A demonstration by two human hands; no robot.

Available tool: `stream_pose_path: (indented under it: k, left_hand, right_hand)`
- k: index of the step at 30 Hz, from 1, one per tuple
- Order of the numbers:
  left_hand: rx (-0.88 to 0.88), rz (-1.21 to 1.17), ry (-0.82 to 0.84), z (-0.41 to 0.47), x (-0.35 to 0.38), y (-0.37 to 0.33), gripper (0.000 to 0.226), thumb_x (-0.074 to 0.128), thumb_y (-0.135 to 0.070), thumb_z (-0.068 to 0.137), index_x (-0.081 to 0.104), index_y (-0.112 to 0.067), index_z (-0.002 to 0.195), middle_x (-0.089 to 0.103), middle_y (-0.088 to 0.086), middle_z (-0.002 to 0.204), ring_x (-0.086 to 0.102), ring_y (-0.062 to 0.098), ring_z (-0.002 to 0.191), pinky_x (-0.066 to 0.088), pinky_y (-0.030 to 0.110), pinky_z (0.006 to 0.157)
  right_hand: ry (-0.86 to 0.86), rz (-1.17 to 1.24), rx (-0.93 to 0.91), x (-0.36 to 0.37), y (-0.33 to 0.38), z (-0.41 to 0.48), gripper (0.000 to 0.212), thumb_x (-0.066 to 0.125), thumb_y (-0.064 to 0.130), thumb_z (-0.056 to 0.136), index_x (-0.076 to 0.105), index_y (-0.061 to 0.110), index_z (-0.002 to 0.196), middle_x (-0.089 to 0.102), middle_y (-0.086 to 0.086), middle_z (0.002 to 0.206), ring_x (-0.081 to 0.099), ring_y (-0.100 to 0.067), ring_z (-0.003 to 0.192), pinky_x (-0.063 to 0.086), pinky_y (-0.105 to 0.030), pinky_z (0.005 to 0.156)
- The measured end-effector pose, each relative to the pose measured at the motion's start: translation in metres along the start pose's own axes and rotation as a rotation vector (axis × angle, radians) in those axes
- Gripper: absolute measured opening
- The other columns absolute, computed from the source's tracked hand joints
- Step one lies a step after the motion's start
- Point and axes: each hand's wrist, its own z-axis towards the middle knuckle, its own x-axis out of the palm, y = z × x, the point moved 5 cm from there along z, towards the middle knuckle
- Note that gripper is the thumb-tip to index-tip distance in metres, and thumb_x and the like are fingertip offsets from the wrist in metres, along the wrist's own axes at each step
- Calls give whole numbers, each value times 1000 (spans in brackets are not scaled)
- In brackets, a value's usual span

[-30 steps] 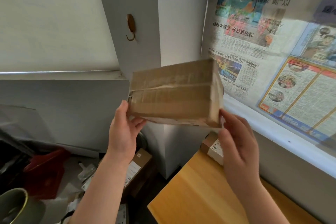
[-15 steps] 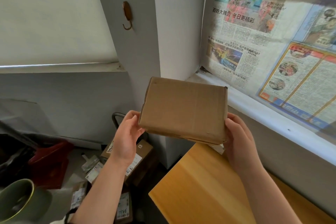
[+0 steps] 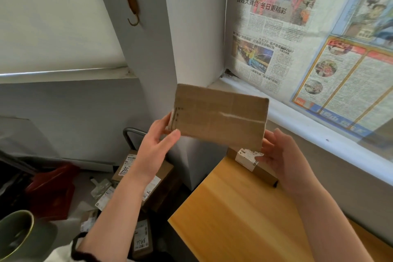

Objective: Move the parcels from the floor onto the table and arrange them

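One head-worn camera looks forward and down, close above the fingers (image 3: 172, 135), facing a wall corner (image 3: 170, 38). Right below the fingers is the bench (image 3: 234, 219), left below the floor (image 3: 85, 178), above right a newspaper (image 3: 276, 53).

Home rm: newspapered window (image 3: 297, 38), wall hook (image 3: 133, 7).

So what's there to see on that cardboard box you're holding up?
The cardboard parcel is flat, brown, rectangular, with a taped seam and a pale scuffed streak across its broad face. It hangs in the air, tilted, above the far corner of the wooden table. The left hand grips its lower left corner, the right hand its lower right corner.
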Motion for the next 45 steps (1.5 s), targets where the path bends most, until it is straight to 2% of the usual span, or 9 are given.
stream_pose_path:
  k: [3, 7, 11, 14, 21, 26, 28, 33, 45]
  left_hand:
    - [-47, 114, -48, 11, 9, 2, 16, 54, -53, 86, 61, -50, 101, 58, -7, 111, 55, -2, 101, 44, 26, 89]
    - [-192, 347, -93, 24, 27, 32, 32, 48, -47, 92, 66, -22, 101, 62, 3, 104, 60, 15, 93, 51, 32, 76]
    - [-275, 543, -2, 26, 55, 77, 38, 47, -46, 93, 62, -17, 113, 57, 4, 108, 54, 16, 92, 43, 26, 68]
    - [-350, 527, 72, 21, 77, 108, 37, 49, -42, 94, 57, -19, 123, 54, 2, 115, 54, 14, 95, 49, 30, 77]
    - [-349, 393, 196, 5, 138, 125, 39, 52, -36, 94, 46, -24, 131, 47, -4, 124, 48, 2, 91, 39, 12, 64]
    - [-246, 239, 342, 1, 204, 92, 49, 56, -35, 92, 40, -28, 138, 47, -13, 123, 48, -2, 99, 43, 8, 63]
    - [-231, 198, 446, 1, 235, 81, 52, 57, -32, 92, 37, -28, 140, 49, -13, 124, 49, -2, 103, 45, 7, 69]
    - [-244, 314, 641, -3, 300, 87, 69, 60, -21, 90, 24, -25, 148, 42, -5, 143, 42, 12, 126, 38, 29, 101]
    - [-180, 502, 574, 10, 324, 130, 56, 63, -9, 87, 43, -18, 138, 52, 0, 135, 48, 15, 123, 36, 20, 95]
  right_hand:
    - [-29, -107, 44, -8, -11, -8, 38, 30, 45, 97, 61, 34, 115, 68, 7, 114, 59, -12, 108, 43, -35, 94]
    - [-55, -268, 99, -16, -42, -22, 23, 50, 41, 91, 59, 43, 111, 69, 15, 105, 61, -8, 104, 47, -30, 90]
    - [-167, -392, 221, -28, -89, -33, 47, 60, 33, 87, 49, 27, 133, 63, 19, 102, 60, -4, 96, 51, -26, 82]
    - [-217, -384, 287, -37, -117, -40, 54, 62, 25, 87, 43, 24, 138, 61, 22, 93, 60, -4, 90, 52, -25, 77]
    - [-444, -297, 274, -74, -135, -55, 53, 58, 13, 90, 41, 20, 140, 60, 13, 103, 56, -3, 90, 45, -18, 64]
    - [-729, -303, 148, -130, -117, -88, 48, 56, 18, 91, 43, 23, 138, 55, 3, 124, 51, -12, 108, 48, -32, 84]
    - [-818, -311, 124, -154, -115, -100, 50, 55, 20, 91, 41, 24, 139, 54, 0, 125, 51, -16, 110, 48, -42, 92]
    - [-904, -290, 164, -202, -129, -113, 57, 55, 20, 92, 34, 24, 145, 46, -6, 130, 48, -14, 101, 44, -29, 86]
    - [-866, -358, 285, -221, -176, -93, 64, 57, 17, 92, 26, 13, 148, 42, -11, 133, 43, -12, 104, 37, -32, 101]
